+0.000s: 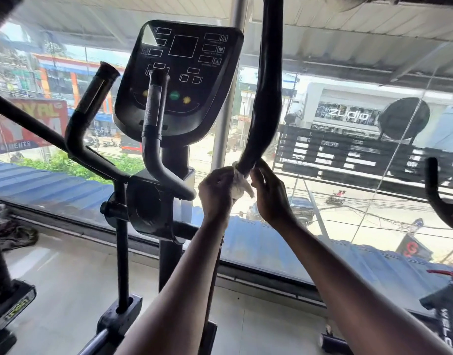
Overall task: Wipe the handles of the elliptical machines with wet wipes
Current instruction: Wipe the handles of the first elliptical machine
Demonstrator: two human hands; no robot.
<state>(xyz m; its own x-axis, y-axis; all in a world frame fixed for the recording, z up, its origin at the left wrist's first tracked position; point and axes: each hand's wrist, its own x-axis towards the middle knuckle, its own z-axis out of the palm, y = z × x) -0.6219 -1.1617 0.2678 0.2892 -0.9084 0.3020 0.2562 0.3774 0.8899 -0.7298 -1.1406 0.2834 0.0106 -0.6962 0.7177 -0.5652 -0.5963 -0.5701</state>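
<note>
the black elliptical machine with its dark console (178, 80) stands left of both hands. its long black padded handle (267, 98) rises above them. the left hand (216, 193) grips a crumpled white wet wipe (239, 184) round the handle's lower end; the right hand (270, 193) pinches there too.

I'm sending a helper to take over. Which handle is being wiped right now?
Start at the black console. Right of it rises a long curved handle. Unlike the short handles left of it, its lower end has a white wipe around it, between both hands.
</note>
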